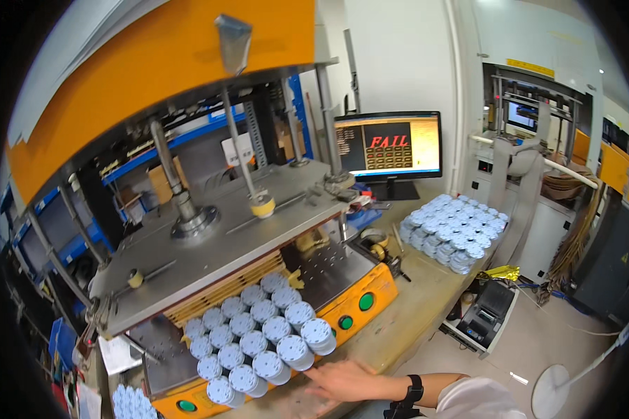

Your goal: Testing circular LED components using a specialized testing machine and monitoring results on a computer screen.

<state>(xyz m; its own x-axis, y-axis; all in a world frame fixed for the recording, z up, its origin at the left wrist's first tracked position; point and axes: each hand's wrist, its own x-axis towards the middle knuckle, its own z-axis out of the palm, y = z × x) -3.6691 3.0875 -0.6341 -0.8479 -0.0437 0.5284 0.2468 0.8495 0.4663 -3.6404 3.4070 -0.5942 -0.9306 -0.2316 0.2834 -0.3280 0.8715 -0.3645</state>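
Observation:
Stacks of light-blue round discs (253, 342) stand in close rows at the front of a press, partly on its lower plate (342, 274) and overhanging its orange front panel (360, 297). My right hand (348, 380) is just to the right of the nearest stacks, above the bench. Its fingers reach left, stretched out, with nothing visible in them. Whether the fingertips touch a stack, I cannot tell. A black band (412, 391) circles that wrist. My left hand does not show.
The press's heavy upper plate (258, 223) hangs over the stacks on metal rods. Green buttons (367, 302) sit on the front panel. More disc stacks (454, 227) cover the right bench, below a lit monitor (426, 143); others (134, 403) stand lower left. An open drawer-like case (483, 318) is right.

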